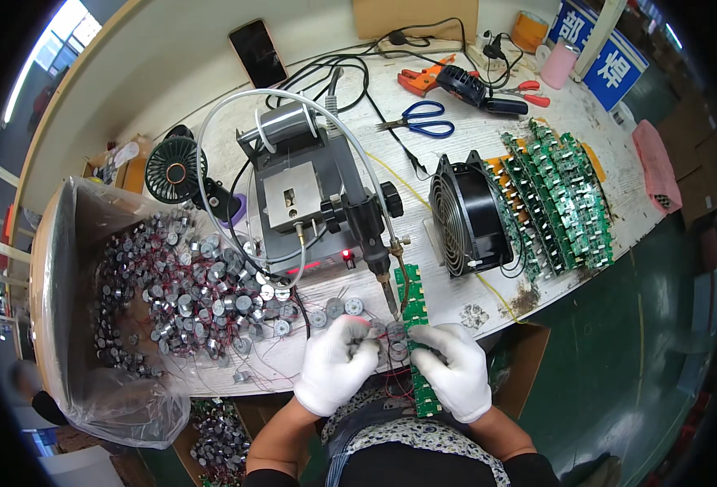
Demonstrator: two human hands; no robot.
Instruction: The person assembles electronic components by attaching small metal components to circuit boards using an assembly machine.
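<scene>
My left hand (338,367), in a white glove, is closed with thumb and fingertips pinched together. It is beside small round silver motors (396,331) with thin red wires; whatever is in the pinch is too small to make out. My right hand (454,369), gloved too, has its thumb and fingers closed on the right edge of a long green circuit board strip (425,398). The strip runs from under the soldering iron (387,284) toward my lap. The iron's tip points down between my hands, next to a thin metal feed tube (405,294).
A solder feeder (293,195) with a wire spool stands behind my hands. Left lies a heap of motors (204,300) by a plastic-lined box (70,325). A black fan (468,215) and stacked circuit boards (565,199) sit right; blue-handled scissors (427,119) and cables lie farther back.
</scene>
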